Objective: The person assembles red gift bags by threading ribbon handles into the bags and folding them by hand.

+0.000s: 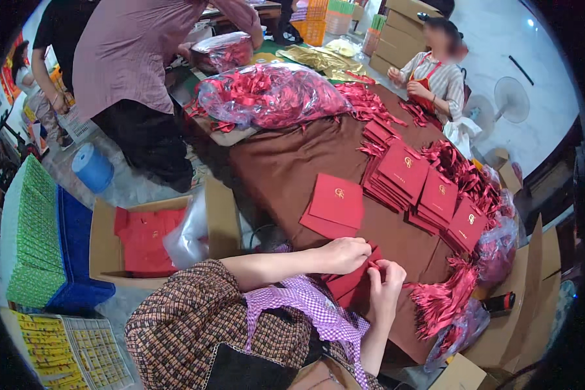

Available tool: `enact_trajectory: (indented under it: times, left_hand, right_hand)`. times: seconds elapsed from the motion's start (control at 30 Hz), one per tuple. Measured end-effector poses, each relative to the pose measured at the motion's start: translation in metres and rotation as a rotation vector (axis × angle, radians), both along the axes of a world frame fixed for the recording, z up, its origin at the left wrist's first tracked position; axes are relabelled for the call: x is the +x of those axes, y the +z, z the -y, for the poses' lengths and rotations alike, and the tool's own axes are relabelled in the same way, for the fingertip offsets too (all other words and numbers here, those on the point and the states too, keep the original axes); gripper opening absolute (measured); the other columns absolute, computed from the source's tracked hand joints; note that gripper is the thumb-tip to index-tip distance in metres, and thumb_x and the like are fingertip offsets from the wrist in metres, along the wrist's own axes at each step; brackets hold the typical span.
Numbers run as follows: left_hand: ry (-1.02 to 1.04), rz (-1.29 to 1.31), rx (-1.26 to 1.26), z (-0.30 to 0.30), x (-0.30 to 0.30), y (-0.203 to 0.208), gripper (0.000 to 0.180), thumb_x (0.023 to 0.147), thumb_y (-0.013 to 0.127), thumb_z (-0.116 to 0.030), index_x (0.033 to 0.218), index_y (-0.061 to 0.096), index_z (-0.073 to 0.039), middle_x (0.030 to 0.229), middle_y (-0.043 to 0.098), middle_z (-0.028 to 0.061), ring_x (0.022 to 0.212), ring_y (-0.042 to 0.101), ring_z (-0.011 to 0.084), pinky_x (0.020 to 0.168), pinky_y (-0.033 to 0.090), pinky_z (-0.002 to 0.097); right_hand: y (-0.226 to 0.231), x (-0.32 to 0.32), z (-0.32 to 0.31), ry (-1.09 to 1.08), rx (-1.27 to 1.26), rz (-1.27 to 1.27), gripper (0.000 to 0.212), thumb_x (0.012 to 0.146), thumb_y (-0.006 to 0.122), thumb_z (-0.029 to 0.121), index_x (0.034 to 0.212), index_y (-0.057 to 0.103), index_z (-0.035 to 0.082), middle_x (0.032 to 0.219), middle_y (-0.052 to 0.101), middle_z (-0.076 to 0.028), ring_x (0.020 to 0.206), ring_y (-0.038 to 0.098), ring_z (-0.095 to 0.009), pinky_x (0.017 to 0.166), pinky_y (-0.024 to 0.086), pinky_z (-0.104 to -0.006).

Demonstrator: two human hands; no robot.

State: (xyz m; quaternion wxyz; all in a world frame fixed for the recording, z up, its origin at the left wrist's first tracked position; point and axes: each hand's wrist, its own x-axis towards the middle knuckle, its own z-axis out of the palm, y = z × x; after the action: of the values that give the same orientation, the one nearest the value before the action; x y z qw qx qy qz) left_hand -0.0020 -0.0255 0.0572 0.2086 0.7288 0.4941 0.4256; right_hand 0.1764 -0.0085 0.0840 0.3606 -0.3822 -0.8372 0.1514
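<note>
My left hand [346,255] is closed in a pinch at the upper edge of a flat red paper bag [348,289] near the table's front edge. My right hand [386,286] pinches the same edge from the right, fingers bent; any small thing between the fingertips is too small to make out. Just beyond my left hand lies a short pile of red bags [335,205] with a gold emblem. To the right sit several fanned stacks of like bags [400,170]. A bundle of shiny red ribbons [445,296] rests right of my right hand.
A brown cloth covers the table [279,162]. Clear plastic sacks of red ribbon [273,97] lie at its far end. Left of me stands an open carton [136,281] with red pieces inside; at right is another carton [533,292]. Other people work around the table.
</note>
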Motion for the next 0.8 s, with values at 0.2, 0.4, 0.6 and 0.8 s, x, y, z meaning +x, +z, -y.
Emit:
enact_trajectory:
  times: [0.2, 0.4, 0.6, 0.8]
  left_hand:
    - [-0.062, -0.035, -0.003, 0.005, 0.007, 0.008, 0.011, 0.083, 0.056, -0.010, 0.091, 0.060, -0.004, 0.083, 0.056, 0.0147, 0.077, 0.059, 0.0350, 0.068, 0.048, 0.0434]
    - [-0.111, 0.024, 0.112, -0.009, 0.000, 0.010, 0.009, 0.079, 0.057, -0.009, 0.083, 0.063, -0.005, 0.081, 0.059, 0.0179, 0.076, 0.059, 0.0382, 0.067, 0.049, 0.0462]
    - [-0.145, -0.010, 0.018, -0.005, 0.000, 0.023, 0.010, 0.081, 0.057, -0.009, 0.087, 0.061, -0.002, 0.086, 0.056, 0.0157, 0.082, 0.058, 0.0339, 0.072, 0.048, 0.0416]
    - [-0.210, 0.054, 0.061, -0.001, 0.006, 0.020, 0.007, 0.081, 0.056, -0.005, 0.082, 0.059, 0.001, 0.083, 0.054, 0.0163, 0.079, 0.058, 0.0351, 0.070, 0.049, 0.0419]
  right_hand:
    - [-0.006, 0.004, 0.003, 0.055, 0.044, 0.022, 0.009, 0.076, 0.063, 0.004, 0.079, 0.055, 0.003, 0.079, 0.055, -0.011, 0.088, 0.050, -0.029, 0.085, 0.037, -0.0391]
    - [0.007, -0.001, -0.004, 0.083, 0.131, 0.028, 0.010, 0.076, 0.064, 0.005, 0.080, 0.055, 0.002, 0.081, 0.056, -0.012, 0.087, 0.051, -0.031, 0.085, 0.038, -0.0397]
    - [0.044, 0.004, -0.014, 0.014, 0.222, -0.008, 0.019, 0.076, 0.064, 0.009, 0.094, 0.061, 0.005, 0.092, 0.061, -0.008, 0.093, 0.055, -0.026, 0.089, 0.035, -0.0404]
    - [0.047, 0.007, -0.013, 0.245, 0.266, 0.134, 0.021, 0.070, 0.066, 0.007, 0.090, 0.059, 0.007, 0.088, 0.059, -0.005, 0.092, 0.054, -0.025, 0.089, 0.036, -0.0420]
